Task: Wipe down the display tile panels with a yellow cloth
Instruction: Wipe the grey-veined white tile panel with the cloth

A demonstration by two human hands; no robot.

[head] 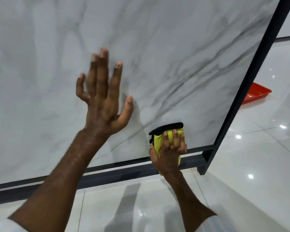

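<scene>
You are wiping the lower right part of the marble-look tile panel point(157, 47), close above its dark frame point(206, 149). Keep the yellow cloth point(159, 141) bunched flat against the tile and sweep in overlapping passes down to the bottom edge. Your right hand point(167, 153) is closed around the cloth, fingers point(175, 136) curled over its top with the black trim poking out above them. Your left hand point(102, 97) is spread open, holding nothing, apparently bracing against the panel.

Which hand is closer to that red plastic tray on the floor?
Right. The right hand wipes near the panel's lower right corner, toward the red plastic tray; the left hand is farther left.
</scene>
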